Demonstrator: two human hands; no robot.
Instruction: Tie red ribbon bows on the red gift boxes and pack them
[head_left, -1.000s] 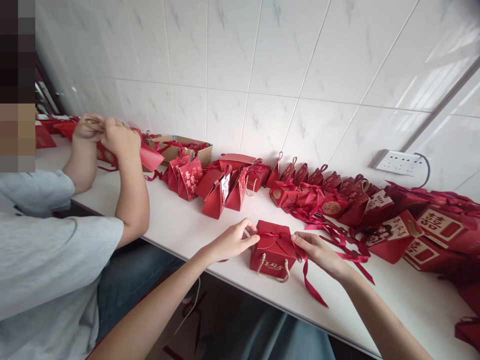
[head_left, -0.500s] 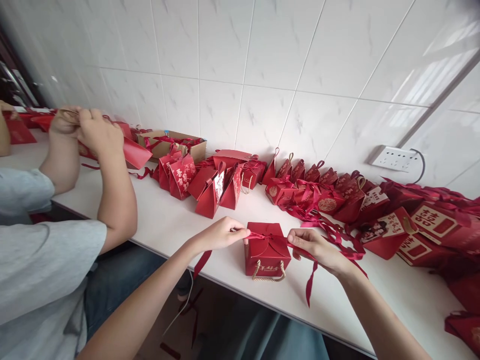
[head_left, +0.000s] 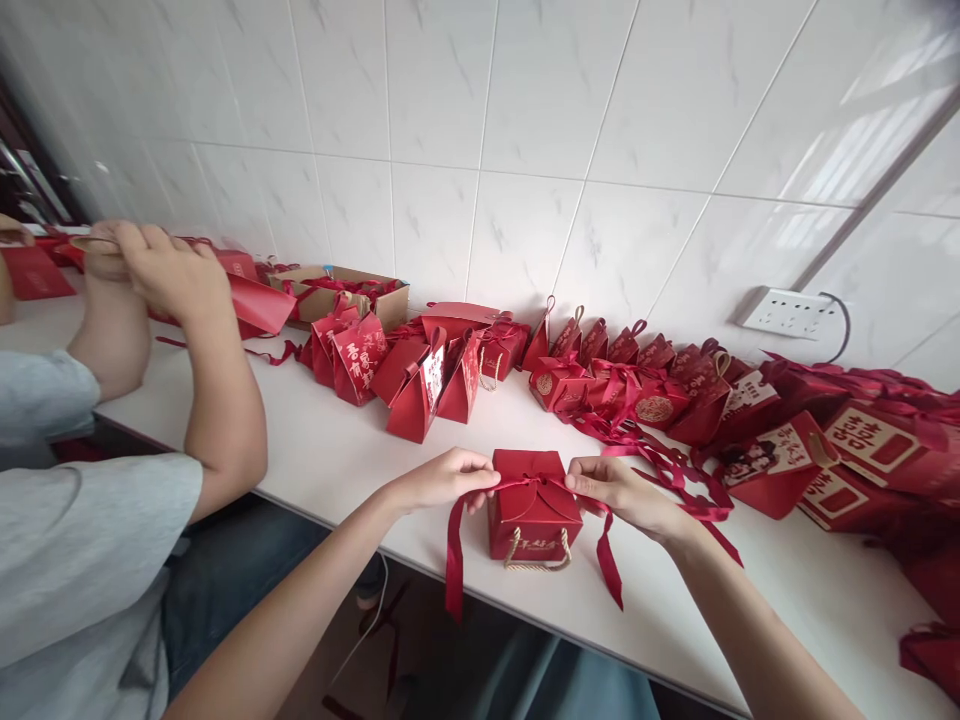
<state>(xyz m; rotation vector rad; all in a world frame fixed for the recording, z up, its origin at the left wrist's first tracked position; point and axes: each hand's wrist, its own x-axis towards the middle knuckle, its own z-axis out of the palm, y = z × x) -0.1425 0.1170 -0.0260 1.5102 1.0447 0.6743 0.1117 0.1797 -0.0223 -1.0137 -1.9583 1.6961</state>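
A red gift box point(head_left: 534, 530) with gold lettering and a twisted gold rope handle point(head_left: 537, 567) stands upright on the white table in front of me. Across its folded petal top runs a red ribbon point(head_left: 455, 560), crossed at the middle. My left hand point(head_left: 442, 480) pinches the ribbon at the box's left edge, and one tail hangs down past the table edge. At the right edge my right hand point(head_left: 611, 490) pinches the other side, its tail point(head_left: 609, 560) dangling beside the box.
Several finished-looking red boxes point(head_left: 652, 405) line the wall, with loose ribbons point(head_left: 675, 480) before them. Tent-shaped red boxes point(head_left: 420, 395) stand at centre. A cardboard box point(head_left: 394, 305) holds ribbon. A power strip point(head_left: 791, 312) hangs on the wall. A co-worker's hands point(head_left: 169, 265) work at left.
Both my hands stay on the ribbon, the right one a little closer to the box's middle. The left tail now hangs straighter and longer. The co-worker's hands have shifted left.
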